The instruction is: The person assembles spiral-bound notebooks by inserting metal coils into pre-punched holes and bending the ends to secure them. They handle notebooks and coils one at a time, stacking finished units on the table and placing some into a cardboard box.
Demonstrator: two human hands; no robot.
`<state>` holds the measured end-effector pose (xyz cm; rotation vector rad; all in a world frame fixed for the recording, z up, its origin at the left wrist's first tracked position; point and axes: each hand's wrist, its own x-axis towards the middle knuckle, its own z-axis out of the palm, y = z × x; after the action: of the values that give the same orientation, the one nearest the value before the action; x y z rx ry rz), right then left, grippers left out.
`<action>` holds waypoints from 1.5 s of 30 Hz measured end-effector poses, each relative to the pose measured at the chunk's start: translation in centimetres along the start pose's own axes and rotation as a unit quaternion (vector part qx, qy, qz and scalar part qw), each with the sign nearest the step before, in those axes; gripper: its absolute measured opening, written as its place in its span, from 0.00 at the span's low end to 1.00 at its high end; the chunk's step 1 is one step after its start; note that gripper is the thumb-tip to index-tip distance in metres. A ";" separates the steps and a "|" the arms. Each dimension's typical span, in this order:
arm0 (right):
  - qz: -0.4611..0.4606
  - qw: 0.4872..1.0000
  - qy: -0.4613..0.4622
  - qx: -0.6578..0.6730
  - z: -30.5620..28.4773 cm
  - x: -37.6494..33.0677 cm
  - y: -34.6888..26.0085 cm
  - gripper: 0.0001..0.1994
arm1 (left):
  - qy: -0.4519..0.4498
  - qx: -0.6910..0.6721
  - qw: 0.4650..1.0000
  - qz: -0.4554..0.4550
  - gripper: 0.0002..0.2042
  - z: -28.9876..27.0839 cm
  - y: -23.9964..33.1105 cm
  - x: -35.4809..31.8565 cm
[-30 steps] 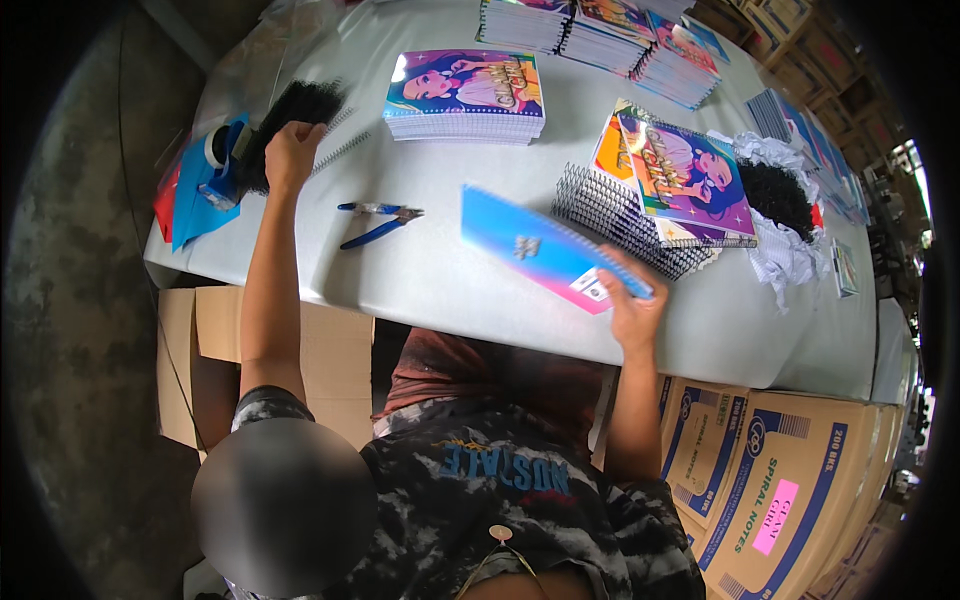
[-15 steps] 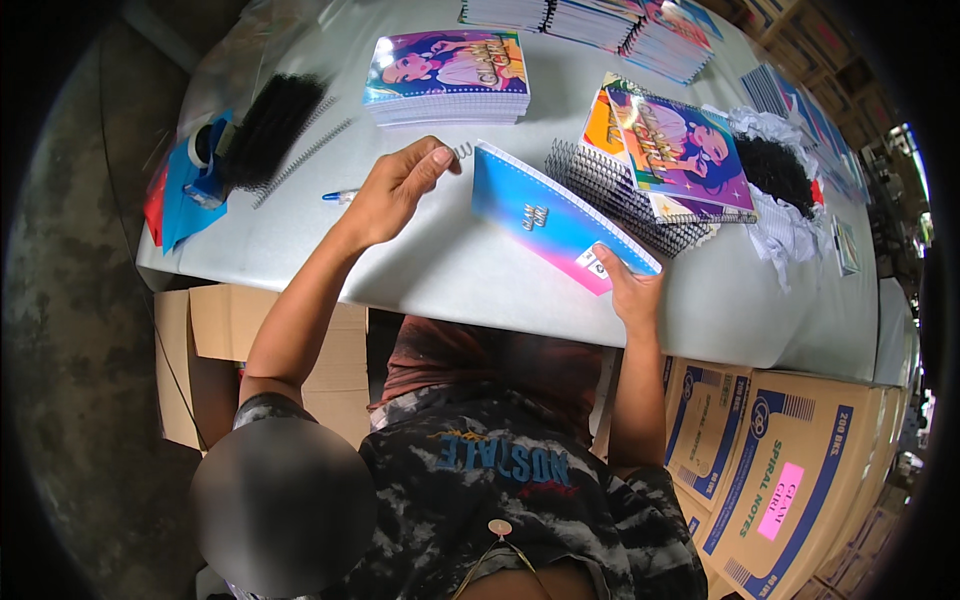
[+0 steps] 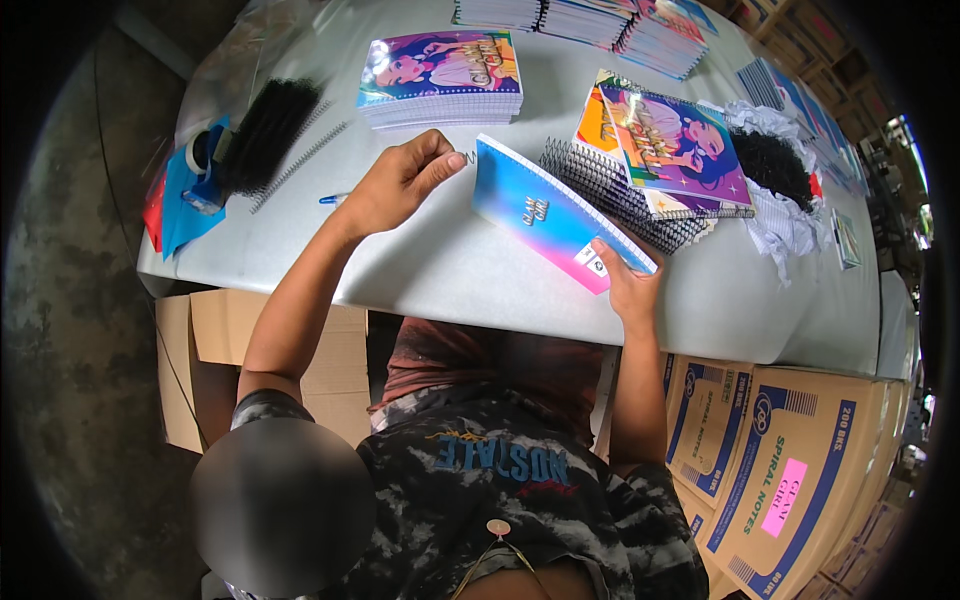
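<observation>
My right hand grips the lower right corner of a blue-and-pink notebook, thumb on its cover, holding it tilted above the table. A row of punched holes runs along its upper edge. At the notebook's upper left end, my left hand is closed in a pinch on a thin wire coil, of which only a short bit shows between the fingers and the notebook. How far the coil reaches into the holes is hidden. Behind the notebook lies a pile of black spiral coils.
A stack of punched notebooks stands at the back. Bound notebooks lie on the right, beside crumpled cloth. At left are a bundle of black coils, a tape dispenser and a pen. Cartons stand below the table.
My left hand has shifted slightly right and up toward the notebook's end, and less of the coil shows beside it. My right hand keeps its grip on the notebook.
</observation>
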<state>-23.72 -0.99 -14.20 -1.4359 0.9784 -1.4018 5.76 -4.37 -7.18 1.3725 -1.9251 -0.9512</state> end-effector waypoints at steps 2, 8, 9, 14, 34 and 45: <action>-0.004 1.000 0.002 -0.007 0.1 0.1 -0.1 0.13 | 0.006 -0.032 0.999 0.000 0.18 0.0 0.1 0.2; -0.039 0.999 -0.004 -0.033 0.0 0.0 0.0 0.12 | -0.061 -0.134 0.986 -0.076 0.23 -0.6 1.1 1.3; -0.037 0.999 -0.001 -0.029 0.0 0.0 0.1 0.12 | -0.074 -0.160 0.979 -0.102 0.22 -0.8 1.2 1.6; -0.062 0.998 -0.005 -0.011 0.5 0.1 -0.3 0.12 | -0.137 -0.265 0.930 -0.215 0.20 -2.5 1.2 3.5; -0.182 0.979 -0.066 -0.071 1.4 -1.9 0.3 0.16 | -0.167 0.507 0.845 0.020 0.29 -2.1 8.6 0.6; -0.191 0.975 -0.055 -0.102 3.4 -4.2 -0.7 0.14 | 0.414 0.459 0.647 0.447 0.48 1.8 -1.5 -1.3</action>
<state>-20.61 3.40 -14.70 -1.9112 0.8213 -1.5046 5.52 -3.06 -9.56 0.7361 -1.8628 1.1186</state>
